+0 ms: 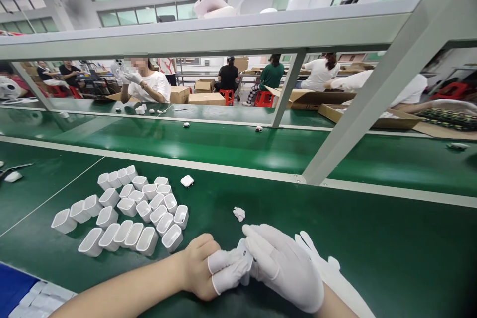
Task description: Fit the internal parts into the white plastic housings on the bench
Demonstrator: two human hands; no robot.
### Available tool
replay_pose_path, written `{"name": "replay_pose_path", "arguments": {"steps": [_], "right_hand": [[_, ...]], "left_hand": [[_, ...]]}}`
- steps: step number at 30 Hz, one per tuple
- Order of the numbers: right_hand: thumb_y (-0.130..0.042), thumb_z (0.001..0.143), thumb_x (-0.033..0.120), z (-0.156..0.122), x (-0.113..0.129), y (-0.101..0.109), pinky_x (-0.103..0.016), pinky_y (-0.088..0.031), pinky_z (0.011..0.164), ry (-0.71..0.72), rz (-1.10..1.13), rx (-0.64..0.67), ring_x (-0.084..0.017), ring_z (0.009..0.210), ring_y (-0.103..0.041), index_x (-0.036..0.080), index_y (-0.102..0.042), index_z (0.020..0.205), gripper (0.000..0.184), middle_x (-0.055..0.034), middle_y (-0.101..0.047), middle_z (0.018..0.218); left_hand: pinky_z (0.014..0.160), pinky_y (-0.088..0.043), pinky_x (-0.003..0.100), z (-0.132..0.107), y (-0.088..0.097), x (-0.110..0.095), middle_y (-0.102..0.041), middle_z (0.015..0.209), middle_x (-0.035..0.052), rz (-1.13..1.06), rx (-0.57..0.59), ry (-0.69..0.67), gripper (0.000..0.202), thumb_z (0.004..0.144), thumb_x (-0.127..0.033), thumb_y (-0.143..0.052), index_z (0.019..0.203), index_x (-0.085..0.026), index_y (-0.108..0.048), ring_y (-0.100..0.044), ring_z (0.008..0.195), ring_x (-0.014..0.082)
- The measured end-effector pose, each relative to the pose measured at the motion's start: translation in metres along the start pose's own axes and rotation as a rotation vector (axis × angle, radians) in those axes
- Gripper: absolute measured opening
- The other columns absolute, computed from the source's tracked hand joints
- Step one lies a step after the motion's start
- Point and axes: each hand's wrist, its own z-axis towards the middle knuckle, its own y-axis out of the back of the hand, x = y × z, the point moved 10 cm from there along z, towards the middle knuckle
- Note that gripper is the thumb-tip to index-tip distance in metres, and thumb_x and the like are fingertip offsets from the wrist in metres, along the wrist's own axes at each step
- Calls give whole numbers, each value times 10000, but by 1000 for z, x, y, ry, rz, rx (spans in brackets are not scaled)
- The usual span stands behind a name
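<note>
My left hand, with white finger cots on its fingers, pinches a small white plastic casing with an oval port in its end. From the other side my right hand, in a white glove, closes over the same casing. Much of the casing is hidden behind my fingers. To the left of my hands stand several white open-topped plastic housings in loose rows. A crumpled white scrap lies just beyond my fingers. Beside my right wrist a spare white glove rests on the green table.
Farther back is a small white piece with prongs. A green conveyor belt carrying a few small parts runs behind a pale metal frame. Blue bin with white pieces, lower left. A person works across the belt.
</note>
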Motion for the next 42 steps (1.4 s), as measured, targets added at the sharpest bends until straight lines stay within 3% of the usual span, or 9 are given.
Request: {"name": "replay_pose_path", "arguments": {"steps": [3, 5, 11, 16, 21, 25, 30, 35, 42], "right_hand": [[-510, 838, 82, -7, -2, -8, -355, -511, 633, -2, -52, 18, -199, 672, -578, 157, -468, 1233, 404, -78, -672, 825], [-570, 809, 156, -7, -9, -13, -323, -470, 543, -66, 35, 41, -184, 589, -535, 159, -513, 1156, 351, -52, -645, 743], [-634, 766, 377, -30, -56, -54, -348, -511, 792, -947, 839, 128, -206, 827, -639, 199, -591, 1057, 344, -56, -671, 906], [-626, 760, 572, -54, -56, -77, -315, -484, 670, -1342, 1199, 73, -161, 628, -593, 146, -564, 1098, 548, -31, -635, 733], [-657, 682, 627, -50, -51, -88, -307, -458, 616, -1352, 1325, 166, -152, 585, -588, 132, -578, 995, 591, -69, -648, 810], [-726, 655, 453, -48, -47, -88, -278, -438, 649, -1351, 1257, 157, -135, 648, -535, 152, -553, 874, 410, -11, -576, 732], [-686, 684, 422, -45, -41, -88, -272, -413, 639, -1310, 1225, 157, -135, 653, -498, 174, -521, 865, 349, 11, -534, 716], [-636, 706, 568, -43, -42, -90, -272, -412, 633, -1263, 1255, 150, -140, 658, -482, 182, -491, 766, 417, 10, -508, 695], [-649, 677, 428, -45, -34, -88, -271, -407, 633, -1338, 1208, 186, -133, 645, -482, 176, -531, 801, 305, 14, -521, 681]], "left_hand": [[431, -243, 293, 11, 21, -13, -498, 592, 8, 69, -184, -130, 254, 896, -244, -422, 1047, -120, -584, -399, 494, 154], [450, -280, 287, 19, 21, -4, -538, 645, 10, 20, -166, -51, 267, 865, -296, -485, 1072, -144, -560, -434, 512, 152], [594, -387, 258, -5, -15, 72, -553, 778, 5, -550, -50, 811, 335, 756, -320, -621, 1056, -181, -563, -455, 647, 133], [571, -367, 244, -31, -51, 77, -510, 691, -16, -873, 19, 1060, 366, 855, -430, -584, 1104, -163, -596, -405, 588, 114], [742, -462, 308, -26, -47, 77, -590, 857, 37, -836, 50, 1017, 342, 931, -447, -486, 1140, -207, -612, -544, 761, 170], [864, -463, 363, -9, -39, 66, -560, 981, 68, -734, 131, 798, 372, 964, -435, -397, 1221, -244, -584, -558, 925, 202], [652, -503, 357, -4, -43, 54, -566, 919, 71, -413, 270, 575, 719, 756, -658, -586, 1312, -210, -503, -583, 742, 223], [536, -453, 302, -8, -45, 52, -599, 807, 36, -139, 294, 516, 667, 758, -661, -576, 1272, -236, -538, -595, 632, 206], [497, -406, 267, -10, -47, 42, -558, 748, 4, -122, 304, 506, 647, 737, -588, -643, 1275, -244, -542, -557, 578, 174]]}}
